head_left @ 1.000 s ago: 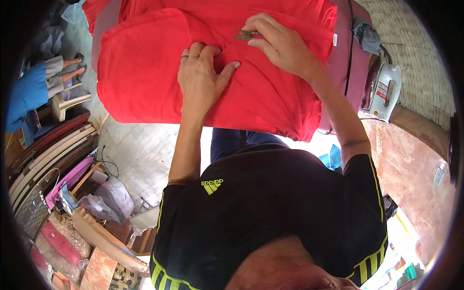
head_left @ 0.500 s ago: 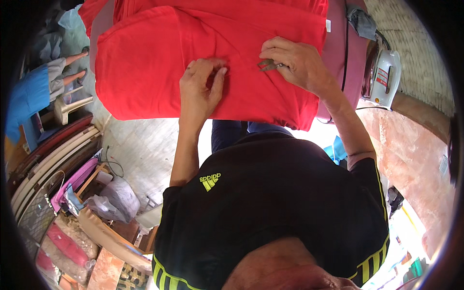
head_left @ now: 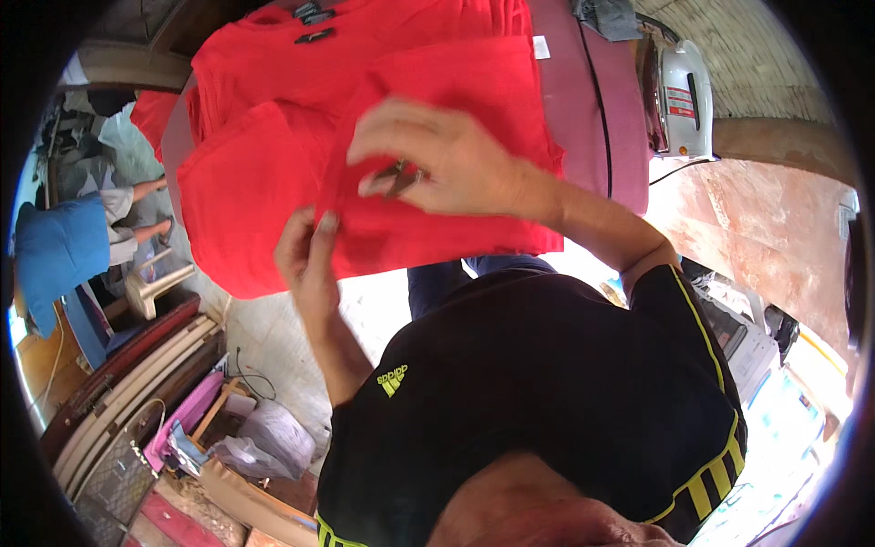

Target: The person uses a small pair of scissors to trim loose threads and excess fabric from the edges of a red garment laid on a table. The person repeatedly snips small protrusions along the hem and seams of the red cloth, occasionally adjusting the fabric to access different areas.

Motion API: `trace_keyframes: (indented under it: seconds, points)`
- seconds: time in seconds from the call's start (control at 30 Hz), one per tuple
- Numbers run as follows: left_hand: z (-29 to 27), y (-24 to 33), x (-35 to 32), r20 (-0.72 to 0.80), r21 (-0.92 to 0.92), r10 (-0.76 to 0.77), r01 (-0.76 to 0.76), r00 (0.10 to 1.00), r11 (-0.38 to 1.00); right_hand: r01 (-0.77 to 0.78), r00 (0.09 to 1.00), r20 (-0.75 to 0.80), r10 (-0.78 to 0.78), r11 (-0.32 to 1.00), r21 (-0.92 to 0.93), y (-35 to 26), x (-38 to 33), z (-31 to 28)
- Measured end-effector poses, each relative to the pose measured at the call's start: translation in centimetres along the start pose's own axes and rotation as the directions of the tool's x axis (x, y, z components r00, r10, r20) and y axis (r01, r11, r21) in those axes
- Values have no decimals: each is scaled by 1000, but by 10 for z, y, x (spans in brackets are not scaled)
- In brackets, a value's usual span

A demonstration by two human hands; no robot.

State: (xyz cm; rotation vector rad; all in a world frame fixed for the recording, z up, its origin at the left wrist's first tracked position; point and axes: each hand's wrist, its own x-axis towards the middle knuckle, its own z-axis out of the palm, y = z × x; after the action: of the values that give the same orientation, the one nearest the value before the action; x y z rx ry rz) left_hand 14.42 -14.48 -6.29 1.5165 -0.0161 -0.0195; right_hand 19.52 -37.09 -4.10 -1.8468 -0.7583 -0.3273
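A red shirt (head_left: 456, 91) lies spread and partly folded on a padded mauve surface (head_left: 620, 137) in front of me. Dark labels show at its collar. My left hand (head_left: 310, 260) is at the near part of the shirt, thumb and fingers pinched on a fold of the red fabric. Just up and to the right, my right hand (head_left: 437, 155) hovers over the cloth, somewhat blurred. Small metal thread snips (head_left: 399, 180) sit in its curled fingers, their blades pointing down toward the fabric.
A white iron (head_left: 690, 100) stands at the right with its cord, near a dark folded cloth (head_left: 608, 18). A person in blue (head_left: 64, 246) is at the far left by a small stool (head_left: 150, 287). Stacked boards (head_left: 128, 392) and a plastic bag (head_left: 278, 438) are lower left.
My view has shifted, bringing the shirt's collar into sight. Both hands have moved left; the left now pinches a fold, and the right has brought the snips closer to it.
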Motion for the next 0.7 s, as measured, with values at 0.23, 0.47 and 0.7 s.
trace_keyframes:
  seconds: [0.23, 0.47, 0.7]
  points:
    - [21, 25, 46, 140, 651, 279, -300, 950, 697, -70, 928, 354, 113, 989, -132, 11, -54, -3]
    - [148, -13, 145, 488, 475, 628, -788, 607, 392, -528, 842, -165, 514, 847, -56, 7, -78, -77]
    - [172, -43, 136, 475, 472, 561, -734, 678, 488, -491, 768, -401, 499, 861, 131, 49, -101, -77]
